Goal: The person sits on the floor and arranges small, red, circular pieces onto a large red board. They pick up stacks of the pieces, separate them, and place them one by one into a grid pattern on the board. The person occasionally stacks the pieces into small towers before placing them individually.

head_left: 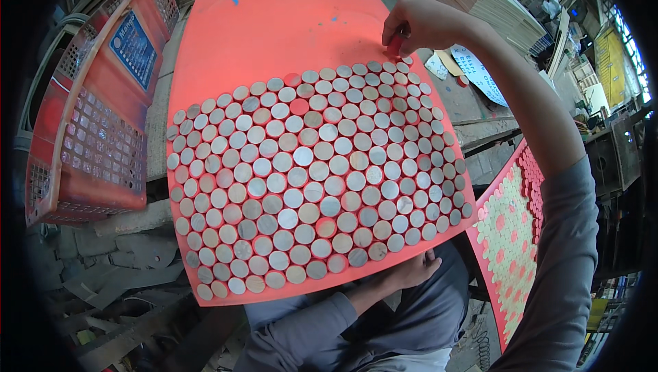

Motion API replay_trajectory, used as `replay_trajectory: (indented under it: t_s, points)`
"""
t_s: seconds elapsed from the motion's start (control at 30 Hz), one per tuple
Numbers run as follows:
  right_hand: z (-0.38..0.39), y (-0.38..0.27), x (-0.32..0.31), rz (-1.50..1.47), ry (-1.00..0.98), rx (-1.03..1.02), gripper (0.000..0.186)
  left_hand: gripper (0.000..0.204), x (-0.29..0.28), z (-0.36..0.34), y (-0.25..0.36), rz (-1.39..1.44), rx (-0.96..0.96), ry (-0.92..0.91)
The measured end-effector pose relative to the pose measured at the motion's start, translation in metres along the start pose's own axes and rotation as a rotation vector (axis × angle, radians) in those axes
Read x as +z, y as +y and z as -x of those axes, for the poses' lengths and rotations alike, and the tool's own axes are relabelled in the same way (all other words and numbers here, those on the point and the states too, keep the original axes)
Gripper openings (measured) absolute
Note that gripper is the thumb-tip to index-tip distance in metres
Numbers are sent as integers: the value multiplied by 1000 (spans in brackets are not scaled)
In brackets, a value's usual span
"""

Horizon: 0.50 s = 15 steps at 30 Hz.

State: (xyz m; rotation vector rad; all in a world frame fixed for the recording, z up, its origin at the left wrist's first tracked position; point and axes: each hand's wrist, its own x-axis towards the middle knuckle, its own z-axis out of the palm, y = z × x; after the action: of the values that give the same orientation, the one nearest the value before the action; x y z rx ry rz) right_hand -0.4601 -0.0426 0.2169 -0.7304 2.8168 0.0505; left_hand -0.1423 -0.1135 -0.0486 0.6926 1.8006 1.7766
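Discs (302,157) on red board (274,29); crate (123,111) left; possibly plywood (473,5) beyond.

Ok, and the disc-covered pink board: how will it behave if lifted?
Probably stiff: the board overhangs the lap without obvious sag. Likely heavier than a bare sheet, given the many rows of discs. Tilting might shift discs; I can't tell whether they're stuck down.

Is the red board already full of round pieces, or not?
Not full: round pieces cover the near part of the board, but its far part, beside the right hand, has none.
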Motion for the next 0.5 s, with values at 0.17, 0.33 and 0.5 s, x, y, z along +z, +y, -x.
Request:
replay_trajectory:
  t_s: [0.17,0.33,0.5]
  points:
    - [-9,-8,1,15,-26,-81,31,24,0,3,-2,27,-16,17]
    - [-9,-12,-1,24,-68,-111,29,23,3,3,-7,37,7,22]
    - [-6,-10,-5,38,-77,-92,27,23,4,1,-4,9,24,28]
